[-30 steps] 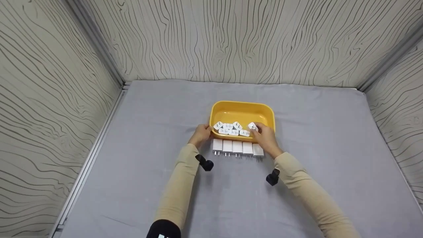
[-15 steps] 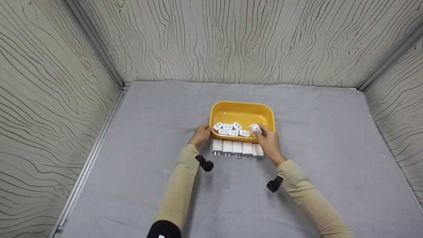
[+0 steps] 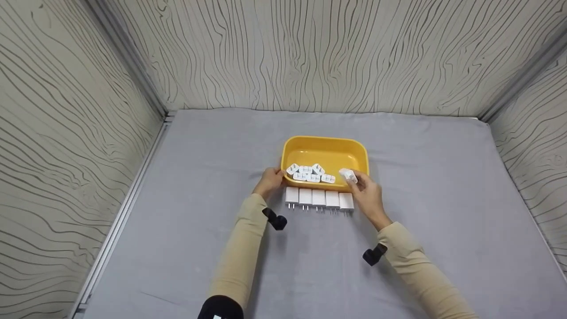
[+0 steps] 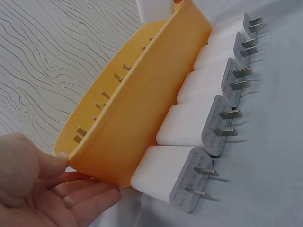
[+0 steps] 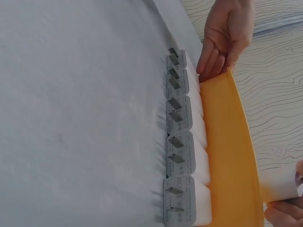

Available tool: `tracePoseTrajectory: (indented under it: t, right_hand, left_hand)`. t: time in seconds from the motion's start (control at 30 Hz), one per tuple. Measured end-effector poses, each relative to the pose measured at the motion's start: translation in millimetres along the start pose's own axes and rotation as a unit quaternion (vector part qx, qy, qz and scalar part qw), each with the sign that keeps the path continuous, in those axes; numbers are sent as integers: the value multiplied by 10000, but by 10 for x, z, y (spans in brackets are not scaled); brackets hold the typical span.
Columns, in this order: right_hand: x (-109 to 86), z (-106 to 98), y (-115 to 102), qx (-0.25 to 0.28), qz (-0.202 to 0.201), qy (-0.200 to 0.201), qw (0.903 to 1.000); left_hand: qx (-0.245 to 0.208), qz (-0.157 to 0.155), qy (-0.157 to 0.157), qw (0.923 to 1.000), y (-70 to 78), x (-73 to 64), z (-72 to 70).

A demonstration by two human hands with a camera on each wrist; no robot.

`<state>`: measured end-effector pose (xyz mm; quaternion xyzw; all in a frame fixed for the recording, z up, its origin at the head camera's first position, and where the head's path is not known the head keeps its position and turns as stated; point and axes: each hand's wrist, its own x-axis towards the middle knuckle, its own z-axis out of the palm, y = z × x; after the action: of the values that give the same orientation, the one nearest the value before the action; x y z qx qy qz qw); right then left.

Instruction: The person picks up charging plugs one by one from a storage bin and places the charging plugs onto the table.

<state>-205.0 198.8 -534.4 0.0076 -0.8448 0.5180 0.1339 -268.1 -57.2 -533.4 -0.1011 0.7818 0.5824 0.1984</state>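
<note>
A yellow plastic bin [image 3: 330, 157] stands on the cloth with several white plug-in chargers [image 3: 313, 178] inside, prongs up, along its near side and left part. My left hand [image 3: 269, 181] holds the bin's near left corner, thumb at the rim and fingers along the outside, as the left wrist view shows. My right hand [image 3: 370, 197] pinches another white charger [image 3: 347, 175] over the bin's near right part. In front of the bin lies a row of several white chargers [image 4: 177, 175], side by side, their metal prongs pointing away from it.
Grey cloth [image 3: 212, 150] covers the table. Patterned panels [image 3: 283, 53] stand at the back and both sides, with metal rails [image 3: 124, 57] at the corners. A black wrist camera [image 3: 374, 254] hangs at the right cuff, another black camera [image 3: 275, 219] at the left.
My right hand has moved a little right and toward the near side, lifting and tilting the charger it pinches. The left hand and the bin have stayed in place.
</note>
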Motion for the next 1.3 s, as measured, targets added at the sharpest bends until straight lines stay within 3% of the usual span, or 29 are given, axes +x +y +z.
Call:
tracePoseTrajectory:
  t: [0.37, 0.7, 1.3]
  right_hand:
    - [-119, -98, -11, 28, -2, 82, 10000]
    - [-236, -219, -19, 53, 400, 167, 9990]
    - [-425, -342, 89, 82, 444, 304, 9985]
  left_hand:
    - [-106, -117, -63, 9999, 9, -31, -6]
    - [-114, -71, -70, 9999, 16, -35, 0]
    - [-60, -81, -27, 9999, 10, -41, -6]
